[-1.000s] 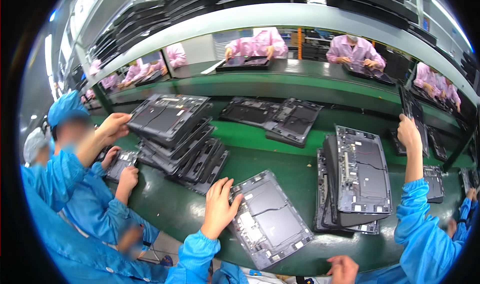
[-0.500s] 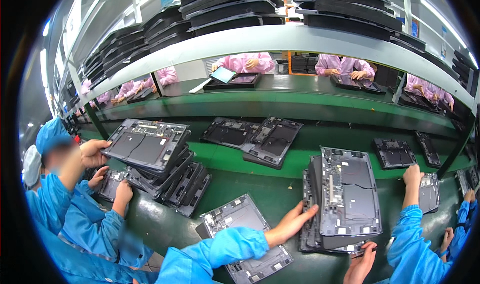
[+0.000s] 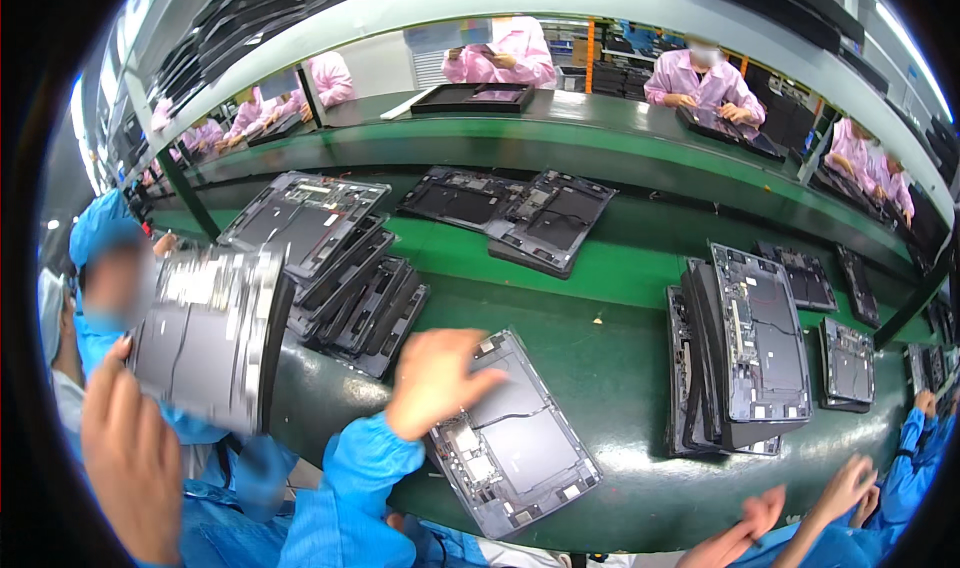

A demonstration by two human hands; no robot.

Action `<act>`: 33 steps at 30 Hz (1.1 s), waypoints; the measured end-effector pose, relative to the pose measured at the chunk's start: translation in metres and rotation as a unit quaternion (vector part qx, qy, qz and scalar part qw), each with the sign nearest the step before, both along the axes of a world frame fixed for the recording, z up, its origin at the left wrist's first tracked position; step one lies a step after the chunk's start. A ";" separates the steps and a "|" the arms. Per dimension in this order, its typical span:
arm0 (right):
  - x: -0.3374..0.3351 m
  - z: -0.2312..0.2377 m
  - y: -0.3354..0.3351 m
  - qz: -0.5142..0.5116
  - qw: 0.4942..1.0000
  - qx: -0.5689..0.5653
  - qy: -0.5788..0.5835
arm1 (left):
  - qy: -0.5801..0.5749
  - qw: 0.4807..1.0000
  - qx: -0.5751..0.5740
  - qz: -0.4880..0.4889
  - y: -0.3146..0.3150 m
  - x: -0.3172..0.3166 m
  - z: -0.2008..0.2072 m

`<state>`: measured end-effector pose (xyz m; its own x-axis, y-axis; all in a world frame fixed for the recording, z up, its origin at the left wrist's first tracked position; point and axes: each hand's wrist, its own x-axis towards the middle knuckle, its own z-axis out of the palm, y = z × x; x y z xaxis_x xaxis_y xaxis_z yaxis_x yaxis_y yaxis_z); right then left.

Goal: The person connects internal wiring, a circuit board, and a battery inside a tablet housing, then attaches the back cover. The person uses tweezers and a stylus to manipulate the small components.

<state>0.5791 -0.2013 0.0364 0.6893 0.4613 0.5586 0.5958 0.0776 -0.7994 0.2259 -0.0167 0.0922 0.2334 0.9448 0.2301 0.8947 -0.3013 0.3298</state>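
My left hand (image 3: 132, 453) grips the near left edge of a dark tablet chassis (image 3: 205, 338) with bared circuit board and battery. The chassis is raised and tilted in front of the left stack of chassis (image 3: 315, 228), blurred by motion. My right hand (image 3: 440, 380), also blurred, has its thumb apart and nothing visible in it. It is over the upper left corner of another tablet chassis (image 3: 520, 433) lying on the green bench; whether it touches cannot be told.
A tall leaning stack of chassis (image 3: 755, 338) stands at right; two more chassis (image 3: 550, 223) overlap at the back. Co-workers' hands (image 3: 745, 528) are near the lower right edge, and a co-worker (image 3: 110, 268) sits at left. A shelf beam (image 3: 350, 18) crosses above.
My left hand has come nearer with a chassis, away from the left stack. My right hand has left the right stack and moved left over the lying chassis. The view has shifted.
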 end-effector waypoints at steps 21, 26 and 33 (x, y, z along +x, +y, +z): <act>-0.058 0.030 0.103 0.532 0.823 -0.199 -0.032 | -0.151 0.970 -0.036 0.187 -0.164 0.030 -0.053; -0.090 0.028 0.108 0.654 0.724 -0.209 -0.063 | -0.192 0.975 0.077 0.082 -0.146 0.034 -0.053; -0.106 0.013 0.094 0.666 0.691 -0.265 0.093 | -0.168 0.983 0.075 0.004 -0.133 0.035 -0.066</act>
